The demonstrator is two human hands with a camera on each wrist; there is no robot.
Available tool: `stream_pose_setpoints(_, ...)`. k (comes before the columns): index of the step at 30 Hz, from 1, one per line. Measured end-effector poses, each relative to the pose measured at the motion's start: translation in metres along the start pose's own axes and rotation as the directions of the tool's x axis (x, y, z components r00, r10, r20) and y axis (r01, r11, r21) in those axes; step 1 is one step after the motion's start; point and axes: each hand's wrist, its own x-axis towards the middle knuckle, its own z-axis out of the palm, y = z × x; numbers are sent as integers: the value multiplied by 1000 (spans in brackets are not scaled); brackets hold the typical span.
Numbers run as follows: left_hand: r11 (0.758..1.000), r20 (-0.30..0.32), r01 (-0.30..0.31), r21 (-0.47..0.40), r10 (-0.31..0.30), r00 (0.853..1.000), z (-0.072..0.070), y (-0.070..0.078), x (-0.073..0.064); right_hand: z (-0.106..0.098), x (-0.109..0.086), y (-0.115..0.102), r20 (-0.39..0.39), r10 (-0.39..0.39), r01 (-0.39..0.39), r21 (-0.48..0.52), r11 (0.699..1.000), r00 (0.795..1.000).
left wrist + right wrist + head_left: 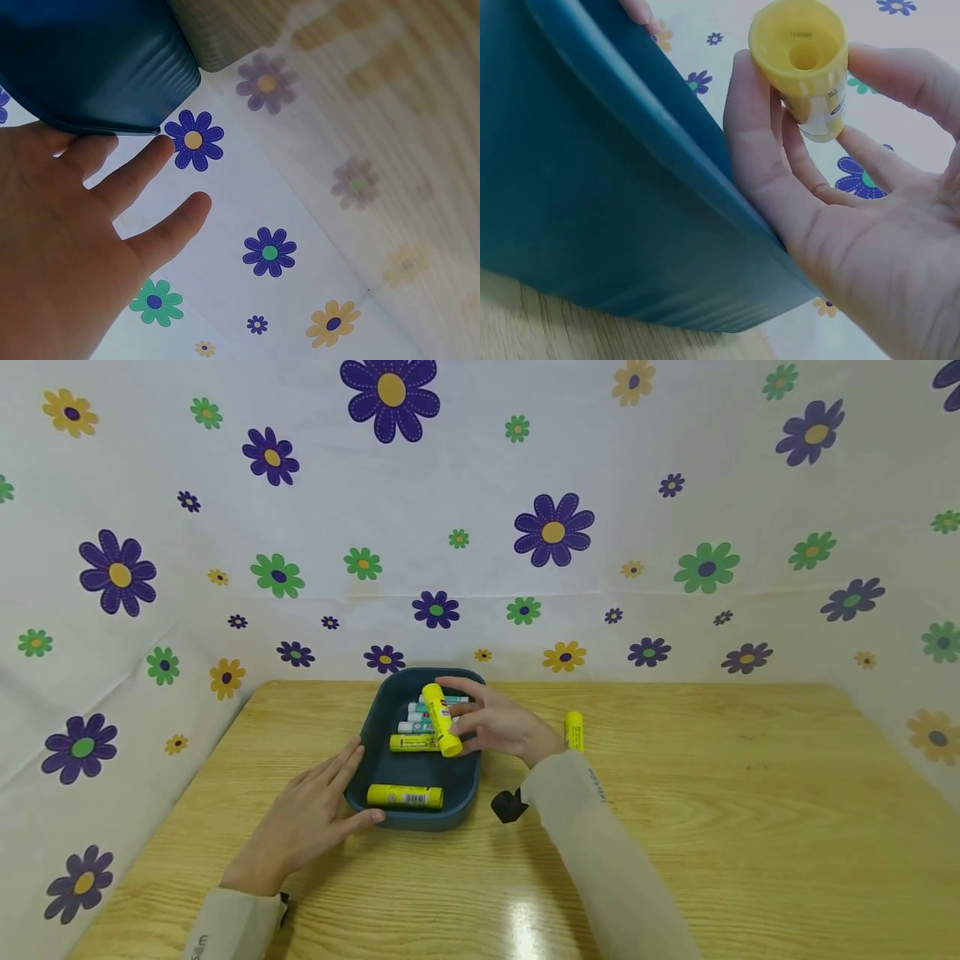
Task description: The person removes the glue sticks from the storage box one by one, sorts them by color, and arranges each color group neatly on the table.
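Note:
My right hand (506,724) pinches a yellow glue stick (439,718) above the dark teal tray (397,770). In the right wrist view, the hollow end of this glue stick (802,52) faces the camera, held between thumb and fingers. My left hand (311,814) touches the tray's left side with its fingers extended, the thumb near the front corner. Inside the tray lie a yellow glue stick (405,797) near the front and another yellow glue stick (411,743) further back. Several white-and-teal glue sticks (415,727) lie behind them, partly hidden by the right hand and held stick.
Another yellow glue stick (574,731) lies on the wooden table (735,827) right of the tray, partly hidden by the right forearm. A white flowered cloth (480,485) hangs behind the table and at both sides. A black piece (510,806) sticks out at the right cuff.

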Motion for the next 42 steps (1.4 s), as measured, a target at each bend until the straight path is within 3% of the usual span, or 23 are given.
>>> stream_pose_setpoints(5, 1000, 1, 6, 0, -6, 1000, -1, 0, 0, -4, -6, -2, -10, -26, 26, 14, 1000, 1000)
stream_pose_setpoints(12, 1000, 6, 7, -5, -7, 1000, -2, 0, -1, -12, -15, -3, -86, -33, 34, 20, 999, 996)
stream_pose_setpoints(16, 1000, -9, -14, -4, 14, 1000, -1, 1, 1, -18, -21, -6, -130, -33, 32, -10, 999, 991)
stream_pose_setpoints(29, 1000, -4, -2, -8, 2, 1000, -3, 1, -1, -40, -50, -16, -214, -86, 64, -107, 992, 973)
stream_pose_setpoints(42, 1000, -12, -6, -12, 6, 1000, -1, 0, -2, -66, -83, -16, -268, -112, 68, -170, 983, 957)
